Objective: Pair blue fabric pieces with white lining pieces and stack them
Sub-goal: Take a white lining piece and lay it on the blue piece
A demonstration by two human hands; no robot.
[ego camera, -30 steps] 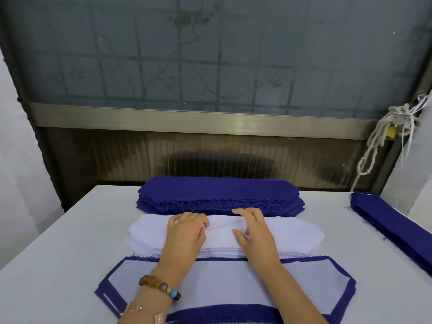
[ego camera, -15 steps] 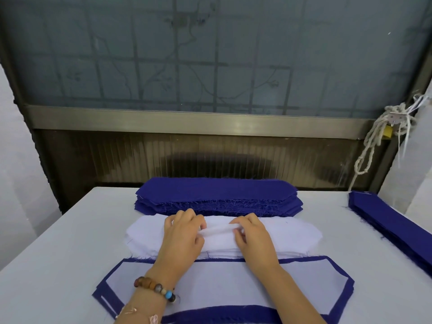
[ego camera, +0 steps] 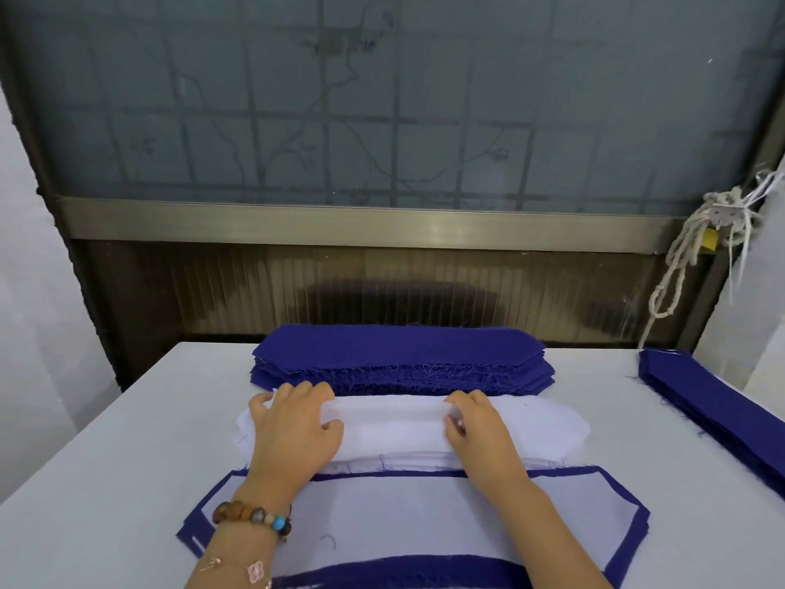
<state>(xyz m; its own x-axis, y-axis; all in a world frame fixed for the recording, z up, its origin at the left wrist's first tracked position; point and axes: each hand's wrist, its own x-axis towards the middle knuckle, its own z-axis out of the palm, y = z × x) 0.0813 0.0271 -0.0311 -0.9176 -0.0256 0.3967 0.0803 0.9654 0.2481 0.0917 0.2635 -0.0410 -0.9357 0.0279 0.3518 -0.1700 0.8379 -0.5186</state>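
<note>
My left hand (ego camera: 293,433) and right hand (ego camera: 482,433) each pinch the top soft white lining piece (ego camera: 395,423) on its mid-table pile. Nearest me lies a low stack of finished blue-and-white pairs (ego camera: 408,516). The thick pile of dark blue fabric pieces (ego camera: 399,350) behind is left to pair.

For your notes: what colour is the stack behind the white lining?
The stack is deep blue; the head view shows it best.
</note>
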